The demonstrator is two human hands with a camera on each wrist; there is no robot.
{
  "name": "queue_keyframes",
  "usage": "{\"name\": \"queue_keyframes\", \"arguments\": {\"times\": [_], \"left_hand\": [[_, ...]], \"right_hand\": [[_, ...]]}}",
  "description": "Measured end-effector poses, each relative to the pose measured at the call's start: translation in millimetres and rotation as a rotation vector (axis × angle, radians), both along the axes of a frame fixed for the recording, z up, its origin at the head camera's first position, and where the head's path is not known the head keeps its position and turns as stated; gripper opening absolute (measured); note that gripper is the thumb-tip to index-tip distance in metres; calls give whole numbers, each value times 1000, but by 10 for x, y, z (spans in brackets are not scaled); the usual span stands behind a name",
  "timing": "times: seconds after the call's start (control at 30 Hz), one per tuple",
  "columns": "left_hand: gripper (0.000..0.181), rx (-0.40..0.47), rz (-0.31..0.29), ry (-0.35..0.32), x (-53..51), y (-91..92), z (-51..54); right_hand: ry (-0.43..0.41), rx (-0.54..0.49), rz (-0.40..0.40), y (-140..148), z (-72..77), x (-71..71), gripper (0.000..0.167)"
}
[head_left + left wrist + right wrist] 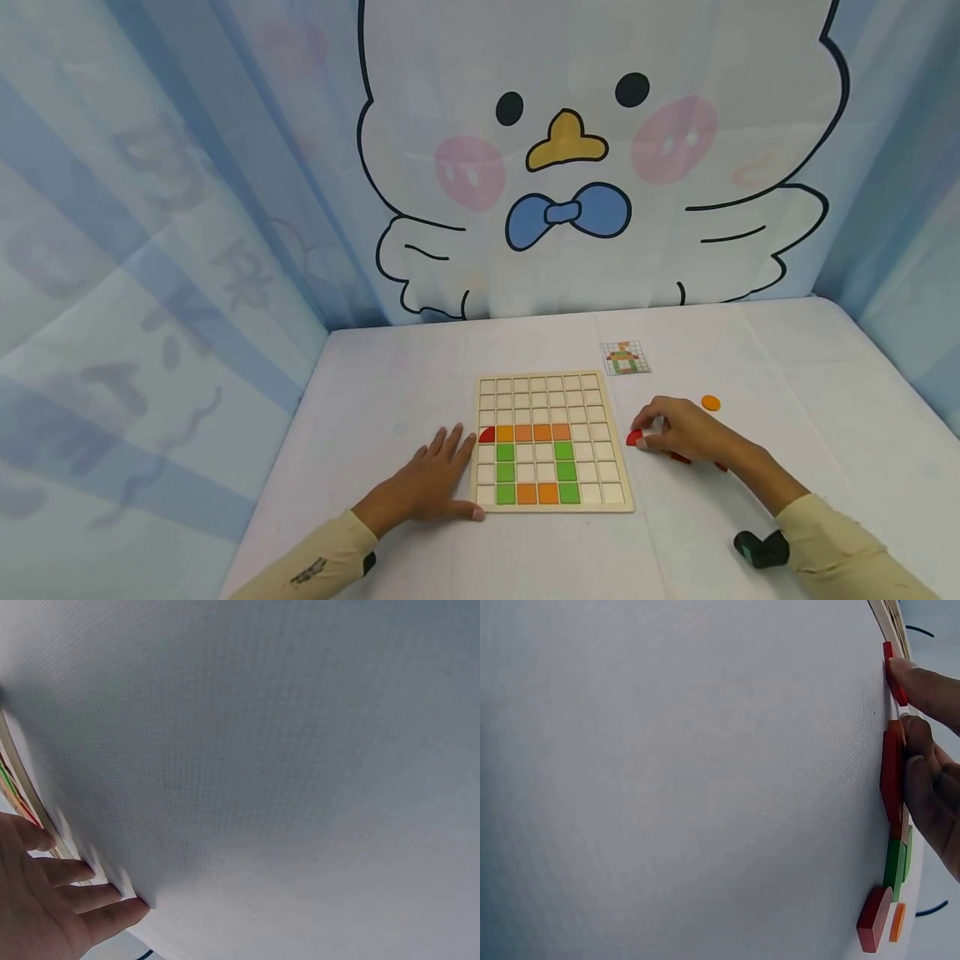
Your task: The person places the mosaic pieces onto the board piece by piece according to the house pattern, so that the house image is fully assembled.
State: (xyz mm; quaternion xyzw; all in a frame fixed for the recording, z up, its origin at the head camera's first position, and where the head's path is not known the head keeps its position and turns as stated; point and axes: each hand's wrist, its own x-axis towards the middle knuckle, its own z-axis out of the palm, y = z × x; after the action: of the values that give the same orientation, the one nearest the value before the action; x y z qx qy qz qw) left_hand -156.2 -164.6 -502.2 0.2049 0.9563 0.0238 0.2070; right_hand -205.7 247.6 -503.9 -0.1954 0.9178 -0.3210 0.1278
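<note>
1. Red piece (633, 437): just right of the board, pinched between the right hand's (684, 427) thumb and finger.
2. Board (536, 386): green, orange and red tiles fill part of its lower four rows; the top three are bare. Judging by the card (626, 357) behind, the upper part remains.
3. Left hand (431, 483): fingers spread, gripping nothing, at the board's left edge.
4. Bench (405, 367): orange disc (711, 403) and other loose pieces (874, 919) lie unplaced.

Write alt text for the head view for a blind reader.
A person's right hand holds a red piece beside a wooden grid board partly filled with red, orange and green tiles, while the left hand rests at the board's left edge. A pattern card lies near the board's far right corner, before a cartoon-bird backdrop.
</note>
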Motion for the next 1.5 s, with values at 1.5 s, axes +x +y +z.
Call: {"name": "queue_keyframes", "arguments": {"times": [1.5], "left_hand": [[117, 0, -4, -11, -8, 5, 25]], "right_hand": [[-30, -61, -6, -90, 54, -30, 23]]}}
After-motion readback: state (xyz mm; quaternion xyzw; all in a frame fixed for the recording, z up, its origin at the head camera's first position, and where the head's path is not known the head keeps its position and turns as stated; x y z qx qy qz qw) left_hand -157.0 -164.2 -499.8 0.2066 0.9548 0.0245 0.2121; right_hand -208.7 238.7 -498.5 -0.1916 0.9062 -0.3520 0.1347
